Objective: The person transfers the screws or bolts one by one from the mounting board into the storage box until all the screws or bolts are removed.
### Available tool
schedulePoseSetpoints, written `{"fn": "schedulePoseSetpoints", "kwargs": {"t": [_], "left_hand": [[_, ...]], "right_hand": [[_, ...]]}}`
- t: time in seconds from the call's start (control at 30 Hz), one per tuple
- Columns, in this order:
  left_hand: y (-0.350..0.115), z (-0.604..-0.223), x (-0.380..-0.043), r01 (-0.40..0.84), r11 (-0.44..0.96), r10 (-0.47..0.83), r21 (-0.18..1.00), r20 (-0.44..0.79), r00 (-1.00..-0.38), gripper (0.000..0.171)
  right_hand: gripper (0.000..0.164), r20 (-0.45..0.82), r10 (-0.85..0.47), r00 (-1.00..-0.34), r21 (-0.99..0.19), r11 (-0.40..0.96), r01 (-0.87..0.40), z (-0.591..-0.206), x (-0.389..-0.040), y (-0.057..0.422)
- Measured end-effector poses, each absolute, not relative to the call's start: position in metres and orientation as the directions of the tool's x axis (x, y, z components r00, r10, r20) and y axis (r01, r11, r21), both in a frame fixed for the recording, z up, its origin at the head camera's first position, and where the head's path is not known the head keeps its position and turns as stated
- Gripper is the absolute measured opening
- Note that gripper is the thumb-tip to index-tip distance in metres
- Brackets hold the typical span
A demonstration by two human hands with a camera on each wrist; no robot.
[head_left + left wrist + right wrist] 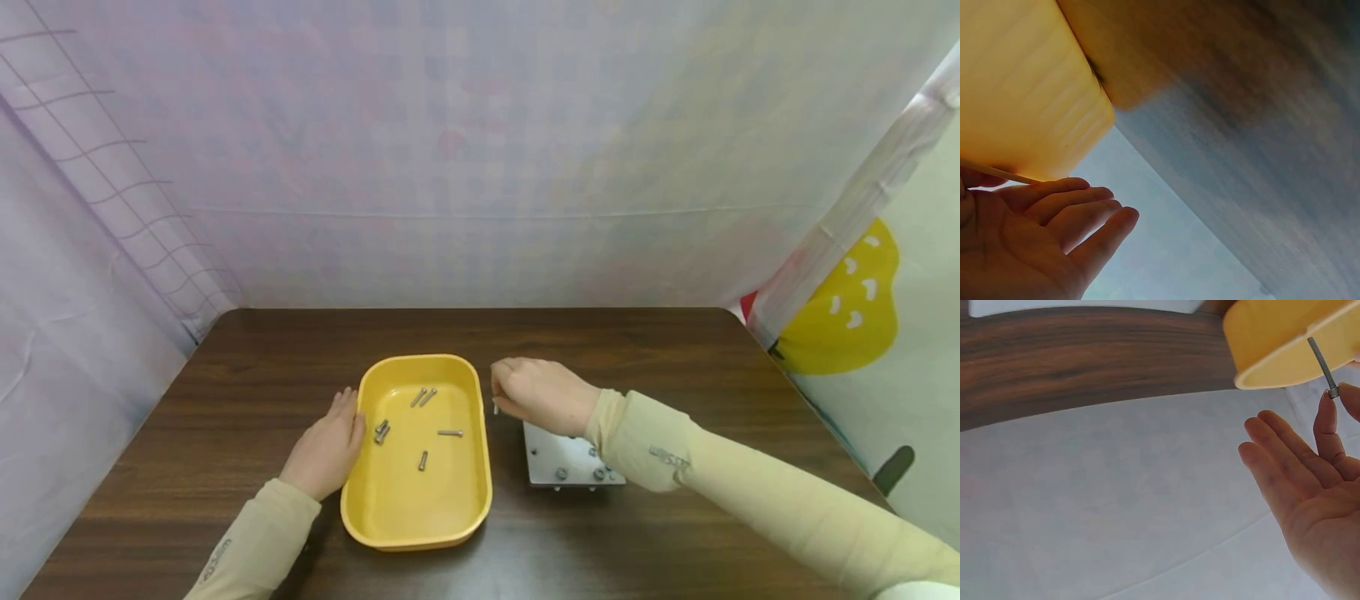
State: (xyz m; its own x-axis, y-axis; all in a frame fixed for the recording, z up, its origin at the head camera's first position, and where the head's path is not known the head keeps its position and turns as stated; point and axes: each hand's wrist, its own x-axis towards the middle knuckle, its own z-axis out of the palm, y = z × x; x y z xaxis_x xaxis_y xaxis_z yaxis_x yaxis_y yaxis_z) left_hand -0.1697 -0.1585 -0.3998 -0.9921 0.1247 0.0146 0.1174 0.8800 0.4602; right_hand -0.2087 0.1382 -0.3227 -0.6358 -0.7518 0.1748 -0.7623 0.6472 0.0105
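My right hand (542, 393) pinches a socket head screw (1321, 362) by its head, between thumb and index finger. Its threaded shank points away from the fingertips, and the other fingers are held out loosely in the right wrist view. That hand is just right of a yellow tray (420, 517), over the far end of a metal plate (553, 458). My left hand (326, 450) rests against the tray's left side, thumb at the rim and fingers extended along the outside. Several loose screws (450, 432) lie on the tray's floor.
The plate carries several bolts (561, 473) and holes near its front edge, with short ends showing underneath; my right forearm covers its right part. A dark wooden table (262, 375) lies under everything. Behind it hangs a pale curtain (480, 167).
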Motion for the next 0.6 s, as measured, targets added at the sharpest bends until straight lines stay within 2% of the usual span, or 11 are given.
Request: {"fn": "schedulePoseSetpoints", "kwargs": {"t": [0.27,0.6], "left_hand": [[-0.158,-0.399,-0.17,0.112,0.882,0.122,0.459,0.007,-0.992,0.053],[-0.158,-0.397,-0.169,0.119,0.877,0.126,0.466,0.016,-0.992,0.052]], "right_hand": [[0.008,0.178,-0.768,-0.616,-0.008,0.625,-0.781,-0.319,-0.212,0.119],[0.01,0.077,-0.786,-0.613,-0.049,0.611,-0.79,-0.315,-0.217,0.091]]}}
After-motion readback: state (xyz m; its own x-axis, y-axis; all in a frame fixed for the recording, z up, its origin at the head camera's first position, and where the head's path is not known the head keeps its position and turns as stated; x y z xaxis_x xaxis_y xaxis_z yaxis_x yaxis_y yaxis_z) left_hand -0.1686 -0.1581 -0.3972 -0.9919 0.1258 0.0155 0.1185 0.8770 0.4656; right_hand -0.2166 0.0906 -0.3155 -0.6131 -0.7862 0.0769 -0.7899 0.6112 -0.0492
